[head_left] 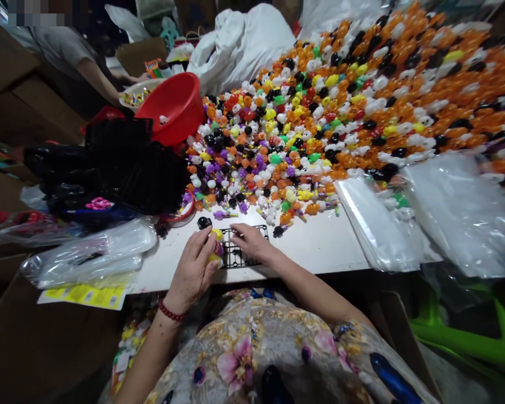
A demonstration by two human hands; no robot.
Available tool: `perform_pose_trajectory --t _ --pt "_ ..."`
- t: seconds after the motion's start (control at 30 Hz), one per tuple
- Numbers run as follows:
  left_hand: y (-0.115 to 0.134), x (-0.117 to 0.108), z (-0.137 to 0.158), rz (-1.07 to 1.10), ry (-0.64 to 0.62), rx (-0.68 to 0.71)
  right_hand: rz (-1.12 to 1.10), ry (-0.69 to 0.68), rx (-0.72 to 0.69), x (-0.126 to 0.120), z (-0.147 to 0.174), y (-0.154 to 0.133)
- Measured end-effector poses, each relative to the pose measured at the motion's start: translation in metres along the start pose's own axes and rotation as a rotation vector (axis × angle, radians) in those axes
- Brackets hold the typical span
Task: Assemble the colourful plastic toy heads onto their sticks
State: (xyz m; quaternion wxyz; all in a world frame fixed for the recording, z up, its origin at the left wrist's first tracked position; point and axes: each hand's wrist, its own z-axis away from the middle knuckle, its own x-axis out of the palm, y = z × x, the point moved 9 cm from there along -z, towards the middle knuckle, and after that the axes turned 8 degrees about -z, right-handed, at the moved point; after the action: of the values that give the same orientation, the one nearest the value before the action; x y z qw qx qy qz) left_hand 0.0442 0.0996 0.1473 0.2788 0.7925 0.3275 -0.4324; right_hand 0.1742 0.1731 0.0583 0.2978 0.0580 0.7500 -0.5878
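A black plastic grid tray point(242, 259) lies on the white table in front of me. At its left end stand several small toys point(217, 234), mostly yellow, with a purple-pink bit among them. My left hand point(197, 259), with a red bead bracelet on its wrist, is closed round these toys from the left; its fingertips are partly hidden. Over the upper middle of the grid reaches my right hand point(250, 241), fingers apart, with nothing visible in them. Just beyond my left fingers sits a round black toy piece point(204, 223).
A large heap of small coloured toys point(303, 123) covers the back and right. Clear plastic bags point(376, 224) lie right, more bags point(96, 252) left. Black trays point(130, 163) and a red basin point(172, 109) stand back left. Beyond, a person point(67, 56) works at a bowl.
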Motion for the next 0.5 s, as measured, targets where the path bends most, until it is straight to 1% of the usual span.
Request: perform_pose_trajectory --t 0.07,0.13,0.17,0.23,0.3,0.37,0.43,0.5 --pt "0.001 -0.002 -0.004 -0.011 -0.007 0.02 0.075 0.216 0.029 -0.05 0.02 0.02" --pt "0.001 -0.001 -0.008 -0.02 -0.015 0.051 0.213 0.451 0.11 -0.102 0.045 0.044" --pt "0.001 0.001 -0.011 -0.025 -0.02 0.068 0.281 0.528 0.158 -0.122 0.057 0.055" --pt "0.0 0.007 -0.014 -0.032 -0.038 0.086 0.394 0.597 0.245 -0.148 0.073 0.074" --pt "-0.004 0.014 -0.015 -0.04 -0.065 0.082 0.464 0.579 0.307 -0.156 0.079 0.086" --pt "-0.007 0.02 -0.015 -0.049 -0.095 0.065 0.487 0.538 0.349 -0.155 0.079 0.092" --pt "-0.01 0.023 -0.014 -0.055 -0.128 0.046 0.464 0.531 0.372 -0.152 0.075 0.091" --pt "-0.01 0.024 -0.012 -0.046 -0.161 0.031 0.373 0.556 0.376 -0.146 0.068 0.085"
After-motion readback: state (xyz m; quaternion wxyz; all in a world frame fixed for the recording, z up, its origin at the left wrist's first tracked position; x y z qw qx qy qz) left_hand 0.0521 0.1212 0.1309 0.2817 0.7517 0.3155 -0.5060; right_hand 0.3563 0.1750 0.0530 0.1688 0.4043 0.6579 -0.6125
